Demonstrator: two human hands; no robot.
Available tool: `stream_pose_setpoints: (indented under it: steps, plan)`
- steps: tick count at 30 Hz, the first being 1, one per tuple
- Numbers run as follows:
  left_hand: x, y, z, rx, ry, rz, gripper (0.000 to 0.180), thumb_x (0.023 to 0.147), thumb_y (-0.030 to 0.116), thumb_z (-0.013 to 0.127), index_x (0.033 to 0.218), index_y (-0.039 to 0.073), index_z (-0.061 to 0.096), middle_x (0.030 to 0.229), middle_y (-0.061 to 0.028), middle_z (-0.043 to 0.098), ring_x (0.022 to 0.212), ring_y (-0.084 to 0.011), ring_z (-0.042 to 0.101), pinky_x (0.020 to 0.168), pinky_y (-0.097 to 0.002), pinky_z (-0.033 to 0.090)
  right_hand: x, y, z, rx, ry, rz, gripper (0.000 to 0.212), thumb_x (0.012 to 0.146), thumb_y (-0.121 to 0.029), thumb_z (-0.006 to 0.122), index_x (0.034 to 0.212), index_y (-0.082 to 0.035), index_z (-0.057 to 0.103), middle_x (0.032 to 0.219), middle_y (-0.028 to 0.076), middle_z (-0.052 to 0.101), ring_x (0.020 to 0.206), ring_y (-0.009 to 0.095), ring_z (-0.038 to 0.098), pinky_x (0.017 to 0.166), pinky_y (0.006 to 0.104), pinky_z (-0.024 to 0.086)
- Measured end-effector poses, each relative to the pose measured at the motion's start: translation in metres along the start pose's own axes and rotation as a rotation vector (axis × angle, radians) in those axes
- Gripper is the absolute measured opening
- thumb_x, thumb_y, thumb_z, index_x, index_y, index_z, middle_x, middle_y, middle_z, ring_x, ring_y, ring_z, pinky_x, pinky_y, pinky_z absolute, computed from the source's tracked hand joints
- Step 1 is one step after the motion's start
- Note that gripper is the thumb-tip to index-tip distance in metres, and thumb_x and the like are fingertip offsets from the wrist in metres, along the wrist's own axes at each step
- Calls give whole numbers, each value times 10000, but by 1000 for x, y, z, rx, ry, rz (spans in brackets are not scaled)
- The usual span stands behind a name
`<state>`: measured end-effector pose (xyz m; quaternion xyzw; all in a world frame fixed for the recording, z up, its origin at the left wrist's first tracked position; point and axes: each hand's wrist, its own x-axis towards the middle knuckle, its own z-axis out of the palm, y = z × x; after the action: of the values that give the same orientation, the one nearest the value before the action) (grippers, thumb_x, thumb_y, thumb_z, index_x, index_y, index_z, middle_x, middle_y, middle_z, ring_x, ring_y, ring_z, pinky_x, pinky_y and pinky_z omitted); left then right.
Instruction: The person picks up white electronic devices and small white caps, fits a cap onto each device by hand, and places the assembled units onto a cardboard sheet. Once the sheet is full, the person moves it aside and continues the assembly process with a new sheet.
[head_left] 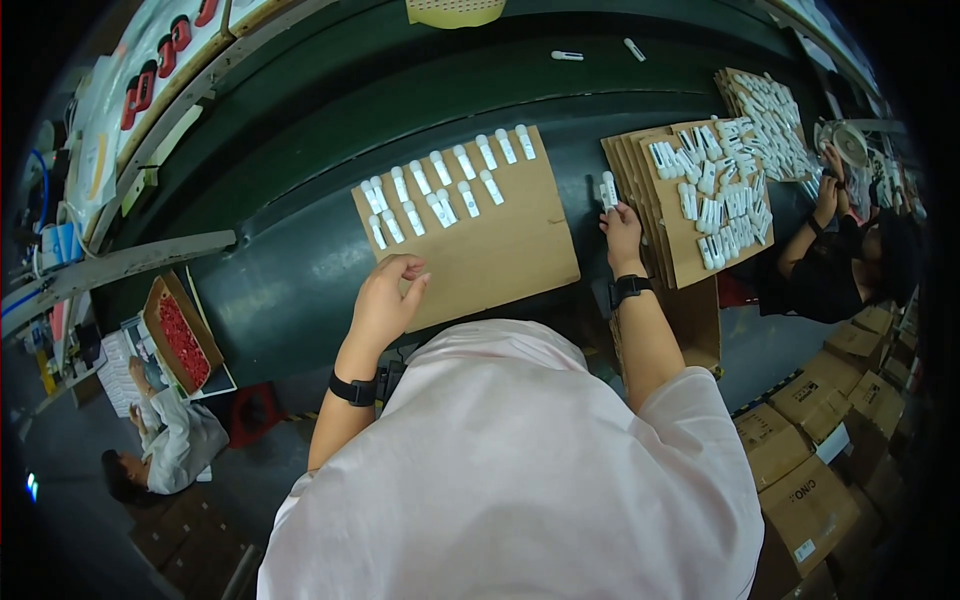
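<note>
In front of me a flat cardboard sheet (500, 250) bears two rows of small white plastic devices (440, 167), long and narrow with a rounded head. My left hand (392, 292) is over the sheet's near left edge, its fingers loosely bent, thumb apart, with nothing in them. To the right, my right hand (622, 232) grips one white device (608, 190) between thumb and fingers, its rounded head pointing away from me. That hand is beside a stack of cardboard sheets (632, 160), whose top is covered with many similar devices (735, 205).
A second loaded cardboard pile (780, 110) stands farther right, near a person in black (835, 260). Two loose devices (567, 56) lie on the dark green belt. At left are a metal rail (130, 262), a box of red parts (180, 335) and a seated person (180, 440). Cartons (800, 510) fill the lower right.
</note>
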<state>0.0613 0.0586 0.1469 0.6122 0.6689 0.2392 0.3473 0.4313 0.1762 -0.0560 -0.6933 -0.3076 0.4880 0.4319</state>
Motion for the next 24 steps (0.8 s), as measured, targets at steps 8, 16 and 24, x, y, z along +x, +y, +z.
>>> stream_pose_setpoints:
  steps: [8, 16, 24]
  plan:
    - [6, -2, 7, -56, -103, 84, 195, 825, 77, 653, 983, -35, 626, 926, -148, 647, 844, -246, 639, 761, -335, 505, -48, -36, -9, 296, -100, 99, 162, 941, -93, 532, 1087, -25, 543, 966, 68, 610, 796, 128, 582, 694, 251, 491]
    - [11, -5, 23, -153, -208, 174, 192, 831, 90, 650, 978, -31, 623, 916, -149, 645, 848, -261, 641, 769, -343, 507, -121, -52, -36, 288, -73, 139, 135, 944, -102, 530, 1064, -39, 532, 980, 76, 621, 770, 113, 571, 694, 251, 491]
    - [20, 9, 42, -164, -302, 239, 190, 851, 62, 633, 1014, -35, 620, 937, -132, 640, 858, -215, 629, 766, -310, 498, -144, -49, -84, 250, 8, 165, 164, 939, -98, 547, 1086, -26, 530, 972, 74, 627, 746, 93, 566, 663, 223, 478]
